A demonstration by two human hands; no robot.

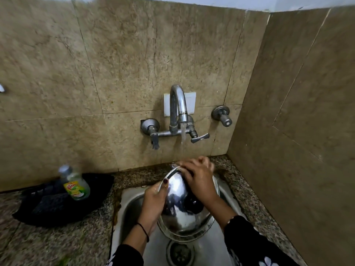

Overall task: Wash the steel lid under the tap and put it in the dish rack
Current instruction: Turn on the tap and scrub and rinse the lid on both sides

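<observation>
A shiny domed steel lid [177, 204] with a dark knob is held tilted over the steel sink [132, 210]. My left hand [154, 200] grips its left rim, thumb on top. My right hand [198, 177] lies across the lid's upper right part, fingers curled over the far edge. Water runs from the wall tap [178, 106] down onto the lid's far edge by my right fingers. No dish rack is in view.
A dish soap bottle [75, 184] stands on a black cloth [55, 202] on the speckled counter [48, 244] left of the sink. The sink drain [179, 253] lies below the lid. Tiled walls close in at the back and right.
</observation>
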